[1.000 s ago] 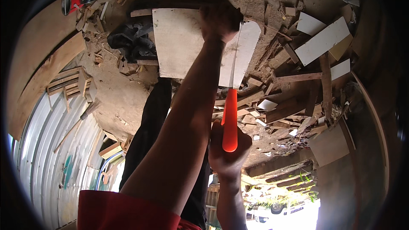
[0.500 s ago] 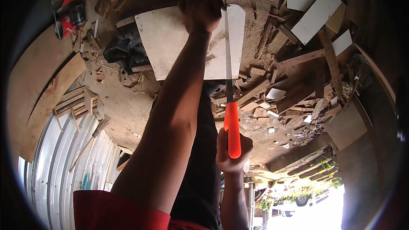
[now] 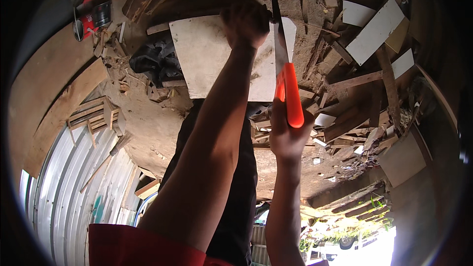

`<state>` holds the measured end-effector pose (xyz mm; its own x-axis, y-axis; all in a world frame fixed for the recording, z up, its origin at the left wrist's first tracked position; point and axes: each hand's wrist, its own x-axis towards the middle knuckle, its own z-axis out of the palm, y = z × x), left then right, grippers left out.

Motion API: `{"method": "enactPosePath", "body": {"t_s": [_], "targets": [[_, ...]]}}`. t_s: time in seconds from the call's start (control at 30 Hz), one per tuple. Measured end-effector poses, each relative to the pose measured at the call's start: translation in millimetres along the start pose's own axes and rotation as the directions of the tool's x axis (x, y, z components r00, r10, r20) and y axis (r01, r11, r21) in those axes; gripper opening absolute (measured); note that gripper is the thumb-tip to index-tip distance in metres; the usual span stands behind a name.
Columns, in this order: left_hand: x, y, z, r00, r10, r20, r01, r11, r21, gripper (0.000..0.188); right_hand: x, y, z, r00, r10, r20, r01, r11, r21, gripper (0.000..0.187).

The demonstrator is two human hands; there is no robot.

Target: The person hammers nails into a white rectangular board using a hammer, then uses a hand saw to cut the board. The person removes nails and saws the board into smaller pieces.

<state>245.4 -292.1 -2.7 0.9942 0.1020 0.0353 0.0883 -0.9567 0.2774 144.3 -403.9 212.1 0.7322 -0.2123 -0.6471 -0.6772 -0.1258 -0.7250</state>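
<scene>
Two hands: left hand [image 3: 245,22] presses the pale board [image 3: 217,59] at its far edge; right hand [image 3: 286,135] is wrapped round the orange handle of the saw [image 3: 288,91].
Change: saw has pushed farther away, blade deeper along the board's right side.
Meaning: cut seems to be advancing.
Surroundings: wood scraps [image 3: 354,118] litter the floor right.

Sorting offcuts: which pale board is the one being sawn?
The big pale board under the left hand, with the saw in it; others lie loose.
</scene>
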Motion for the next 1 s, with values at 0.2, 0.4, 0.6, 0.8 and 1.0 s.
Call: {"method": "enactPosePath", "body": {"t_s": [0.2,0.4,0.6,0.8,1.0], "targets": [[-3.7,-2.2,-0.9,0.997,0.006,0.083,-0.004,1.000,-0.013,0.019,-89.3,-4.5,-29.9,0.996,-0.088,-0.002,0.087,0.984,-0.154,0.025],[-3.0,2.7,-1.1,0.999,-0.017,0.041,0.018,1.000,-0.023,0.015,19.6,-10.8,8.3,0.997,-0.082,0.011,0.083,0.992,-0.098,0.029],[-2.7,-2.1,2.0,0.984,-0.035,0.174,0.011,0.990,0.138,0.018,-95.3,-10.2,-38.3,0.999,-0.046,0.023,0.050,0.971,-0.232,0.021],[0.0,-0.8,3.5,0.994,-0.023,0.106,0.027,0.999,-0.033,0.015,11.9,1.3,9.5,0.995,-0.099,0.008,0.099,0.990,-0.097,0.029],[10.3,0.9,-13.9,0.986,-0.064,0.156,0.054,0.996,0.068,0.015,-100.7,-11.2,-29.1,1.000,-0.020,-0.009,0.018,0.978,-0.209,0.027]]}}
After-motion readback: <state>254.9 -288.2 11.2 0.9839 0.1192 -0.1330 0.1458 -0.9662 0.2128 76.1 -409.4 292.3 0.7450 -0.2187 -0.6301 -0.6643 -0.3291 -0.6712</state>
